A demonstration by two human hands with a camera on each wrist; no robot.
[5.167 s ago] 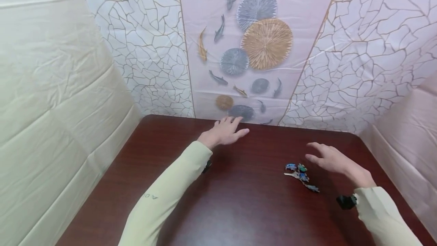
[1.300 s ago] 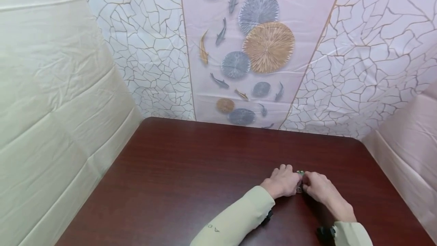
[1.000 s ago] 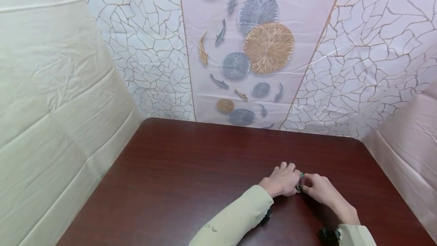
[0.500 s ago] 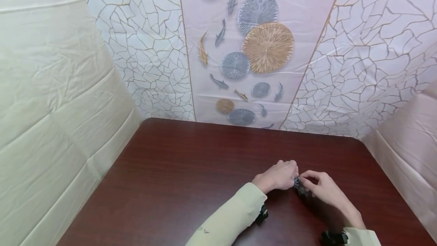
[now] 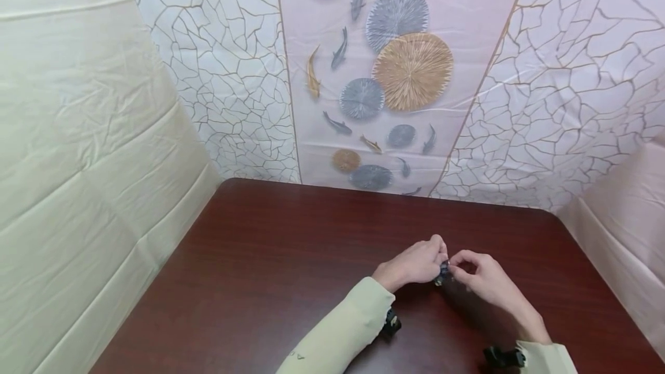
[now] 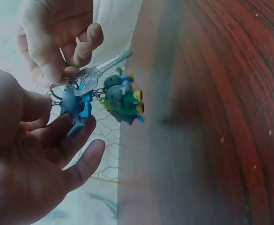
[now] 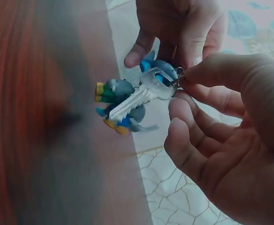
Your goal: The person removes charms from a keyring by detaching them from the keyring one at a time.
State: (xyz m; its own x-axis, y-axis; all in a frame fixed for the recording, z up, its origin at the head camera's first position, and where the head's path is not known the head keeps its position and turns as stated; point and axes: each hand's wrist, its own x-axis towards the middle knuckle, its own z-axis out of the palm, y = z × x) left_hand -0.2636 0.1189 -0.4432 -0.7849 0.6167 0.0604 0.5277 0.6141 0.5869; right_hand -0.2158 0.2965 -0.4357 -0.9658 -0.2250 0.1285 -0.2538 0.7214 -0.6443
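Both hands meet over the right half of the table, around a bunch of small figure charms [image 5: 442,274] on a key ring [image 6: 55,93]. In the left wrist view, the left hand [image 6: 26,154] pinches the ring's side by a grey-and-blue shark charm [image 6: 71,104]. Several other charms [image 6: 122,101], in grey, green, blue and yellow, dangle beyond it. A silver key [image 7: 137,99] hangs from the ring, its toothed blade pointing away from the fingers. The right hand [image 7: 230,117] pinches the ring at the key's head between thumb and forefinger, its other fingers loosely bent.
The dark red-brown wooden table [image 5: 270,247] extends left and behind the hands. Pale cloth walls [image 5: 93,189] enclose its sides, and a patterned cloth [image 5: 332,149] hangs at its far edge. A black wrist camera [image 5: 504,357] sits on the right wrist.
The keys lay on the table earlier, hands apart and loose. Both hands came together on them. Over the last second they shifted slightly left and away from the body, lifting the bunch.
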